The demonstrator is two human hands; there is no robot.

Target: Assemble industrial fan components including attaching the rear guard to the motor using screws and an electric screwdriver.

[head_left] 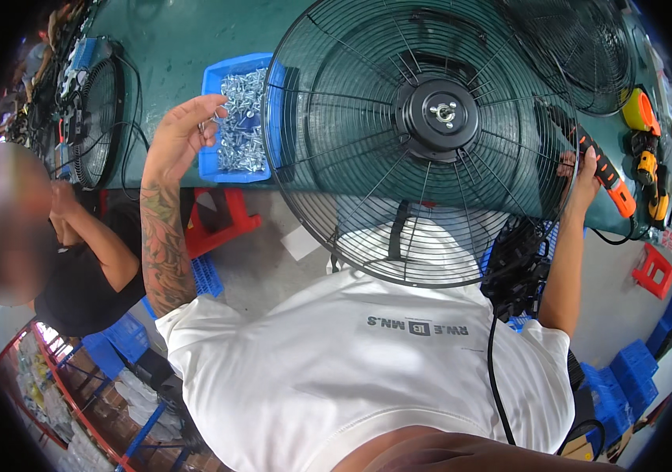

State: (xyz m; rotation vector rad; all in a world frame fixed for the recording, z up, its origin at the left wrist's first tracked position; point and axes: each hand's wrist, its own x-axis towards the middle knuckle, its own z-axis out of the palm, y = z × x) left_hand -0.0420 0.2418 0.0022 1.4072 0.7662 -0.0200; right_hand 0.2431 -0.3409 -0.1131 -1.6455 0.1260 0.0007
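At the left, my left hand point(182, 134) is closed at the edge of a blue bin point(208, 161), its fingertips pinching small shiny screws. Many silver screws point(243, 118) fill that bin. A large round black wire fan guard point(340, 153), with a dark motor hub point(440, 116) in its middle, leans over the table edge against my front. Fingers of my right hand point(581, 177) wrap the right rim of the guard. Just beside that hand, an orange and black electric screwdriver point(610, 175) lies slantwise; its tip end is partly behind the wires.
The green table point(171, 47) carries another fan guard point(580, 47) at the far right, near an orange tape roll point(641, 110) and a yellow-black power tool point(645, 161). A smaller black fan point(100, 122) stands left. A person point(88, 259) sits at left; a red stool point(226, 224) is below.
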